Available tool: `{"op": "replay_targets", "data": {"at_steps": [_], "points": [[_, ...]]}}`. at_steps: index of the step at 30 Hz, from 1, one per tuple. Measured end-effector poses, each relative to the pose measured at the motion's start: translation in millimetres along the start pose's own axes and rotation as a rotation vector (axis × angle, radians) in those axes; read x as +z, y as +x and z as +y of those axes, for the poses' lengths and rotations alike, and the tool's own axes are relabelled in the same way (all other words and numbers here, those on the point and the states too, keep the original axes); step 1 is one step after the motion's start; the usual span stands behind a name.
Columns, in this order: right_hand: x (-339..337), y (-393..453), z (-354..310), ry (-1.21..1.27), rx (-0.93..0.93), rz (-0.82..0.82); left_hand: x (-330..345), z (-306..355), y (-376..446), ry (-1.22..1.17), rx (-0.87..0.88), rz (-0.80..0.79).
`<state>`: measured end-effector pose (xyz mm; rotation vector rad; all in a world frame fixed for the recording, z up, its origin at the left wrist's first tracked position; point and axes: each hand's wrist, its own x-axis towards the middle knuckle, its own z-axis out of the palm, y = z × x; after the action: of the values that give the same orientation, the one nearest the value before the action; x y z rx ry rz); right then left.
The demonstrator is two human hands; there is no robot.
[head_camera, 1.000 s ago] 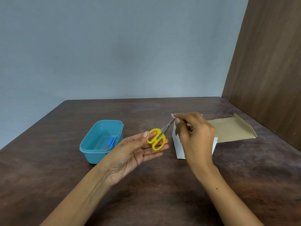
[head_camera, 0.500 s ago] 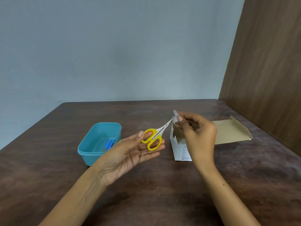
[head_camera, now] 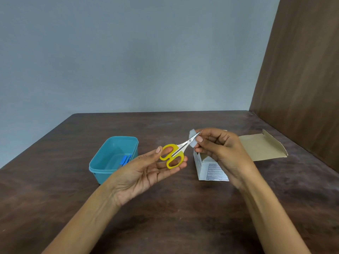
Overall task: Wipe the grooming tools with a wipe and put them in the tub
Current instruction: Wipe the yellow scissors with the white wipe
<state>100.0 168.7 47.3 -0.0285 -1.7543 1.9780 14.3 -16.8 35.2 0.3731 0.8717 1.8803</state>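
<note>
soft even indoor light, faint shadows on the table, mild wide-angle bending at edges, slightly soft focus

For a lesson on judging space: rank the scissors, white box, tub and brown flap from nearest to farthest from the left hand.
1. scissors, held in the left hand
2. tub, just left
3. white box, right
4. brown flap, far right

This is looking like a plain room set up for a tabletop recording rather than a lived-in home: a dark wooden table is standing against a bare grey-blue wall, and a brown wood-grain panel is closing off the right side (no furnishings are showing).
</note>
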Motion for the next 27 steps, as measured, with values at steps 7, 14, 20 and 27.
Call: {"op": "replay_targets", "data": {"at_steps": [7,14,20,27], "points": [[-6.2,3.1,-3.9,0.185,0.057,-0.024,2.1,0.8,-2.2,-0.019,0.001,-0.006],[-5.9,5.9,-0.9,0.309,0.017,0.092,0.6,3.8,-4.2,0.009,0.037,0.008],[5.5,2.5,6.9,0.161,-0.181,0.333,3.2,7.0,-6.0,0.167,0.15,0.132],[21.8,-4.6,19.5,-0.198,-0.444,0.446,0.2,17.5,-11.5,0.349,0.317,0.243]]}}
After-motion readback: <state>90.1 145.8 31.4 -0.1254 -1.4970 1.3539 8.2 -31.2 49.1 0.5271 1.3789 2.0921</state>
